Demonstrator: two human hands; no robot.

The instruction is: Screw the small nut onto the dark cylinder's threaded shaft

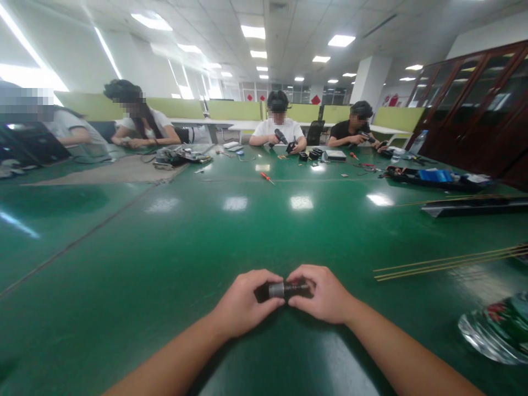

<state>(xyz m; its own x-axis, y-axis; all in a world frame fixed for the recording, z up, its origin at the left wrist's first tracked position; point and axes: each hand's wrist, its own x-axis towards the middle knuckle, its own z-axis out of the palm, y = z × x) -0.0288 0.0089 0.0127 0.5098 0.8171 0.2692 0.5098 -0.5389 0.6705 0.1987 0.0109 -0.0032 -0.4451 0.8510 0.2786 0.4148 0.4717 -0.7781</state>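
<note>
Just above the table's near side, my left hand [243, 302] grips one end of a small dark cylinder with a grey band [277, 290]. Its thumb and fingers curl round that end. My right hand [325, 294] closes on the other end, thumb below and fingers above. The cylinder lies roughly level between the two hands. Narrow ridges show on its right part; its exact kind is not clear, and both ends are partly covered by fingers.
The green table [198, 231] stretches ahead. Thin brass-coloured rods [445, 263] and a plastic bottle [499, 327] lie at right, near a black channel [474, 207]. An orange screwdriver [267, 177] lies farther off. Several people sit opposite, one holding a power drill [281, 136].
</note>
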